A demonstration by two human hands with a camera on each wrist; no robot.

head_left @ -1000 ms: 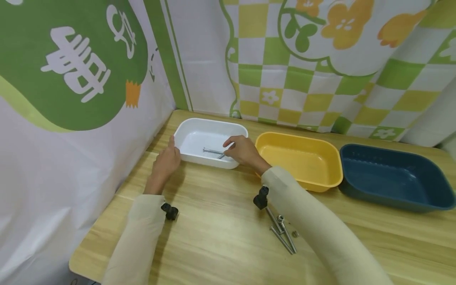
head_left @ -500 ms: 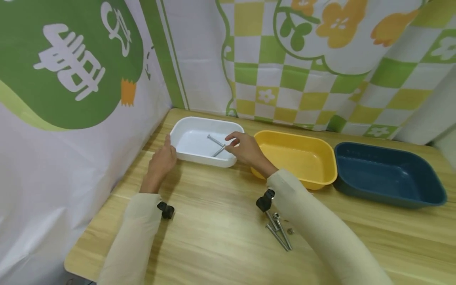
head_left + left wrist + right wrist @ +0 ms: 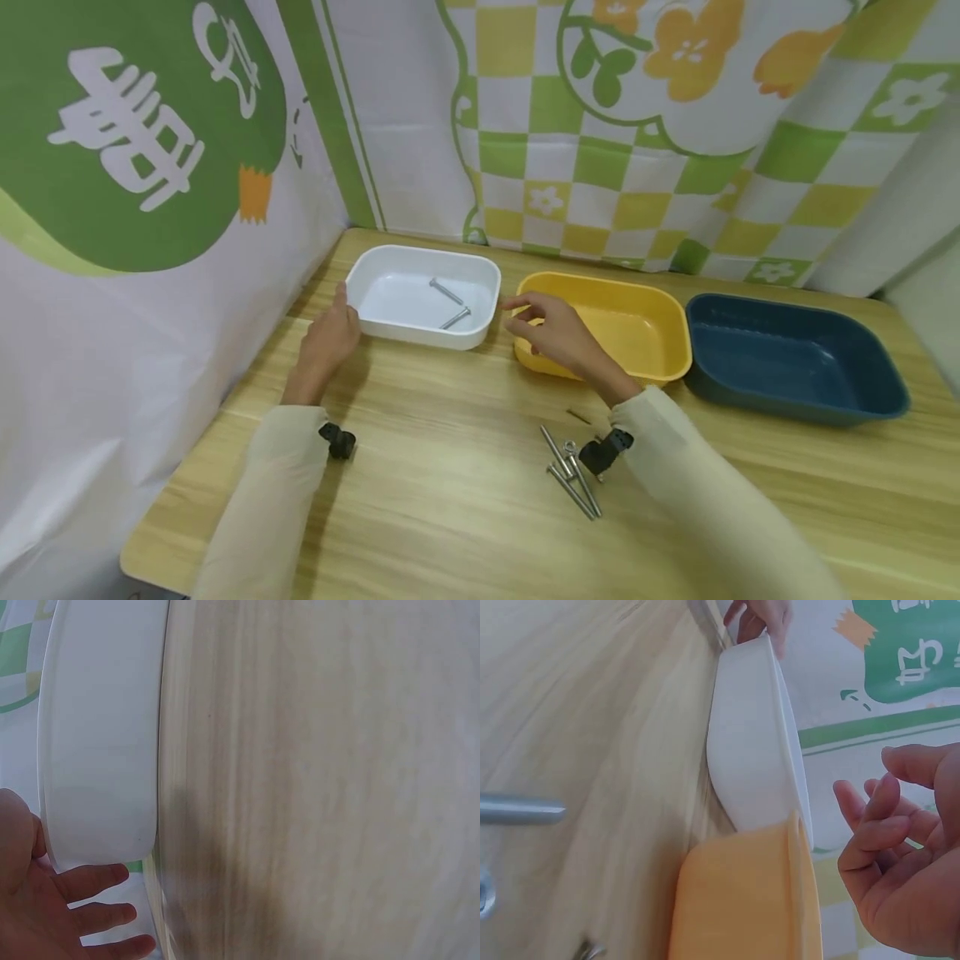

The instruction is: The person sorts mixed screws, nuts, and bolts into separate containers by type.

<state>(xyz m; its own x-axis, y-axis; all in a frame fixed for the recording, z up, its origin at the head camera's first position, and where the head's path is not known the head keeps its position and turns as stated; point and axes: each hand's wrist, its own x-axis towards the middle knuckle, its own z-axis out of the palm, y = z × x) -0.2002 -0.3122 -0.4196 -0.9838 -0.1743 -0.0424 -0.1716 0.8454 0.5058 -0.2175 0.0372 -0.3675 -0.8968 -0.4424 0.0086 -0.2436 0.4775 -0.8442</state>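
My left hand (image 3: 328,337) holds the left end of a white plastic tray (image 3: 397,331), its thumb and fingers at the rim and outer wall. Inside the tray lie two silver bolts, one farther back (image 3: 447,292) and another nearer the front wall (image 3: 455,318), apart from each other. My right hand (image 3: 558,333) hovers over the left end of a yellow tray (image 3: 678,367). Its fingers are loosely bent, and nothing shows between thumb and fingertips in the right wrist view. Several long bolts (image 3: 573,492) and a nut (image 3: 570,447) lie near the right wrist on the table.
A dark blue tray (image 3: 795,400) stands right of the yellow one, close against it. One small brownish piece (image 3: 577,415) lies in front of the yellow tray. Patterned cloth (image 3: 551,150) hangs behind the wooden table (image 3: 420,500), with another sheet along the left.
The right hand has let go of a bolt inside the white tray and moved right, out over the yellow tray. My left hand stays at the white tray's end.
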